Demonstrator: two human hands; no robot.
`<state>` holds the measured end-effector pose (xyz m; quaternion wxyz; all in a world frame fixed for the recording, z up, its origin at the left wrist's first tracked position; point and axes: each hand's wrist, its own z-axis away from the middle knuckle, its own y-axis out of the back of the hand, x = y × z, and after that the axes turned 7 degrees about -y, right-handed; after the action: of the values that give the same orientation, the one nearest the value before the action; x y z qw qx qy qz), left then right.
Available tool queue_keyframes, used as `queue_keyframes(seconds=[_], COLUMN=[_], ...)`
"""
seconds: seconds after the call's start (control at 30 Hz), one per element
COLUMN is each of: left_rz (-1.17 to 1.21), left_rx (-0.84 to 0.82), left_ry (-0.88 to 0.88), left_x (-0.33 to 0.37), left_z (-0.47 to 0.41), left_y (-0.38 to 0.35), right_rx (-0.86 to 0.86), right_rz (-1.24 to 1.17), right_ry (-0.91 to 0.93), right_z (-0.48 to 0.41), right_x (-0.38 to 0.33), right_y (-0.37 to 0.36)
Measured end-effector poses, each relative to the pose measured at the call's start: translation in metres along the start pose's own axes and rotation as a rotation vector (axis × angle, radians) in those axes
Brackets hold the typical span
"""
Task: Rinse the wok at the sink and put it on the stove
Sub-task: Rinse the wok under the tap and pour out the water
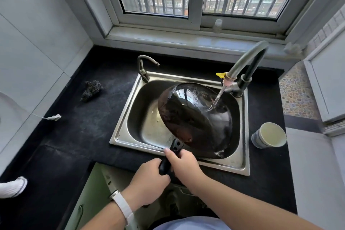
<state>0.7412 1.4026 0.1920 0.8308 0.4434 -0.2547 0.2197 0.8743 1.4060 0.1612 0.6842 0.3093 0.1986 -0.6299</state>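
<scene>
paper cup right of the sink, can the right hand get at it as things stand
Likely yes, if it lets go first: the right hand grips the wok handle alongside the left hand, but nothing stands on the counter between it and the paper cup.

Left hand (149,183), right hand (183,164), forearms all bare; white smooth wristband (122,205) at 7 o'clock, left wrist; pale blue garment (190,224) at 6 o'clock

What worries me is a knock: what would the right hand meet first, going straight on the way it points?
Probably the sink's front rim, just beyond the wok handle it grips: the right hand points up-left. Height above the rim is unclear.
</scene>
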Motion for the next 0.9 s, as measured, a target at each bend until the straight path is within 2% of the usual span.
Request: queue_keyframes(seconds=[0.23,0.53,0.9], left_rz=[0.087,0.258,0.209], left_rx=[-0.012,-0.050,0.012], left_ry=[0.031,0.071,0.052], left_x=[0.004,0.014,0.018], left_z=[-0.001,-0.003,-0.001], left_y=[-0.003,-0.009,-0.002], right_rx=[0.018,0.070,0.037], right_rz=[-0.033,0.103,0.126], right_ry=[0.002,0.098,0.140], right_z=[-0.007,-0.008,-0.007], right_x=[0.001,-0.006,-0.018], right_y=[-0.003,0.008,0.013])
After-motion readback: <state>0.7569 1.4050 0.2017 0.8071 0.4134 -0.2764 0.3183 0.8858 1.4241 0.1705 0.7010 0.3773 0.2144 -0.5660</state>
